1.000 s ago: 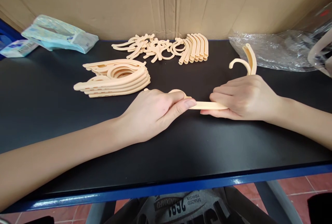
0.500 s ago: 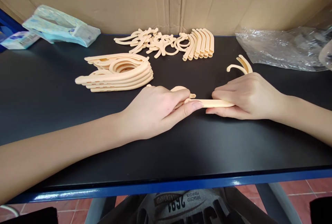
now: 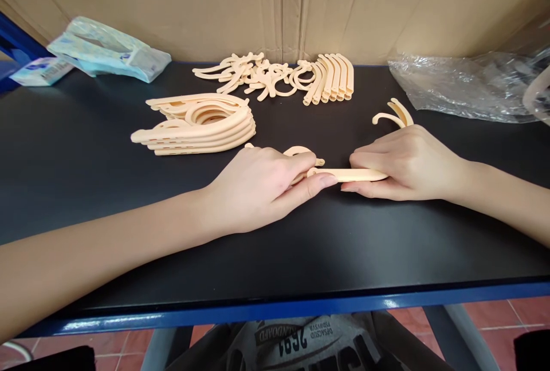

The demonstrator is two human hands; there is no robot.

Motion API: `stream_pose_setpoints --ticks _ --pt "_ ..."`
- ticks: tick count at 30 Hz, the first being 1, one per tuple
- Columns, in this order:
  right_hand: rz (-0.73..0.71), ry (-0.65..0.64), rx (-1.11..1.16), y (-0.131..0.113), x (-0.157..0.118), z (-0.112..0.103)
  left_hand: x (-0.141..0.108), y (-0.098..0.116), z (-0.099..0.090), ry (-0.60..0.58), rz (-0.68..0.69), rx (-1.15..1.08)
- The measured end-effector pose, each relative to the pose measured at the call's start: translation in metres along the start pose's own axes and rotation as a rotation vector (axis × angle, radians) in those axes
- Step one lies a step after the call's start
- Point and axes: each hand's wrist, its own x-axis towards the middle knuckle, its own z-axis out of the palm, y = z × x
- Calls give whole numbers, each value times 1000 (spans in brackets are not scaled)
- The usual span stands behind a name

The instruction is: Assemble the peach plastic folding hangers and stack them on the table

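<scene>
A cream plastic folding clothes hanger is between my two hands, low over the black table. My left hand pinches its left end between thumb and fingers, and a curved part shows behind the knuckles. My right hand wraps round the right end, fingers closed. Just beyond the right knuckles, a hook-shaped cream piece sticks up; whether it joins the held hanger is hidden. To the far left of my hands lies a stack of folded cream hangers.
Loose cream hooks lie piled at the back, beside a row of curved hanger arms. Clear plastic wrap is at the back right, a light-blue tissue pack at the back left. A cardboard wall stands behind.
The view has shifted slightly, so things sit a little lower in the picture. Both hands keep their hold on the hanger, with hardly any movement.
</scene>
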Motion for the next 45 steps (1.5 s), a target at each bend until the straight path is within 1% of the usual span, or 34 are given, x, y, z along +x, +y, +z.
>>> stream_pose_setpoints --ticks 13,18,22,27,31,36,42,45 --pt "-9 6 3 0 1 0 1 1 0 -38 -31 -5" --pt "-2 -2 -1 0 0 2 1 1 0 -22 -18 0" --pt "18 24 -4 1 -2 5 1 2 0 -26 -17 26" --pt "32 -34 -8 0 -1 1 0 2 1 -48 -44 49" --pt "41 -50 5 1 -1 1 0 0 3 -18 -3 66" --pt "22 39 12 1 -4 7 0 -2 3 -13 8 88" --pt "38 48 42 0 -4 8 0 -1 1 -19 -28 68" --pt "39 50 38 0 -4 8 1 -1 0 -5 -14 45"
